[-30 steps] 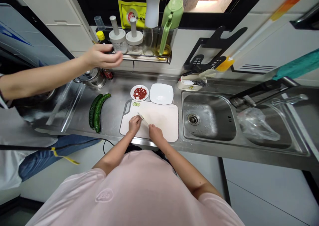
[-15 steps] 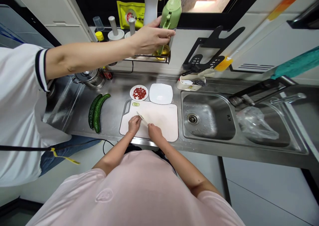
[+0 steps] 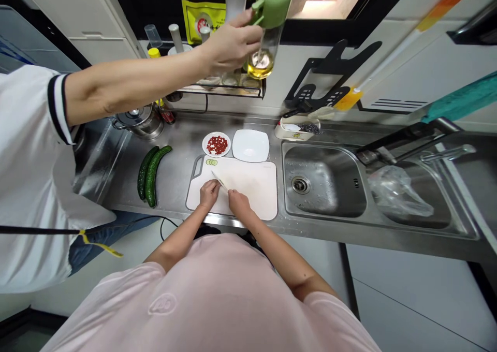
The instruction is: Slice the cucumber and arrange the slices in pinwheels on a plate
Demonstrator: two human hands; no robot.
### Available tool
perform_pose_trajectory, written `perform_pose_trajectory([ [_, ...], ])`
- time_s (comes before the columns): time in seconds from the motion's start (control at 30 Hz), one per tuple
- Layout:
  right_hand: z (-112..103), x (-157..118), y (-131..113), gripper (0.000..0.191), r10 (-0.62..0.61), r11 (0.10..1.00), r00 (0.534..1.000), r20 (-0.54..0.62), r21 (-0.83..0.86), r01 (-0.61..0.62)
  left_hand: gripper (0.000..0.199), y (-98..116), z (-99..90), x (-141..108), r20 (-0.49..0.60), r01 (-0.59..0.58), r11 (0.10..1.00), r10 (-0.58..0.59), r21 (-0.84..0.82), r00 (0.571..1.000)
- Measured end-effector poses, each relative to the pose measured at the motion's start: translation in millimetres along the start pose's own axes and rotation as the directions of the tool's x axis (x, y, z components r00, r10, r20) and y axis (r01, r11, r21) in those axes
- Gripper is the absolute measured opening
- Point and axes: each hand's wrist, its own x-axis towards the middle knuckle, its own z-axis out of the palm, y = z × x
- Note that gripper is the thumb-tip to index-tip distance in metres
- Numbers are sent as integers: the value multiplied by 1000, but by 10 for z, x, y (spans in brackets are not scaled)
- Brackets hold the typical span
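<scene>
My right hand (image 3: 238, 202) is closed round the handle of a small knife (image 3: 218, 179), its blade slanting up and left over the white cutting board (image 3: 256, 186). Beside the blade, my left hand (image 3: 209, 192) rests on the board with its fingers pinched together; whatever they hold is hidden. A few thin green cucumber slices (image 3: 212, 162) lie at the board's far left corner, next to its grey handle. Just behind the board stand a plate of chopped red pieces (image 3: 217, 145) and a white square plate (image 3: 250, 146).
Two cucumbers (image 3: 150, 176) lie left of the board. A co-worker's arm (image 3: 140, 85) reaches across from the left, holding a green-topped oil bottle (image 3: 267, 46) above the rack (image 3: 229, 92). A pot (image 3: 142, 122) stands behind; a steel sink (image 3: 326, 181) lies right.
The co-worker's hand has lifted the oil bottle out of the rack. My right hand and the knife have shifted slightly left; my left hand has stayed in place.
</scene>
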Motion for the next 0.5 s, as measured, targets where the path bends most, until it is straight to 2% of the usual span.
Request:
perform_pose_trajectory([
  [0.5, -72, 1, -24, 27, 0, 1000, 998, 57, -1, 1, 17, 4, -16, -1, 25, 24, 1000, -24, 9, 999],
])
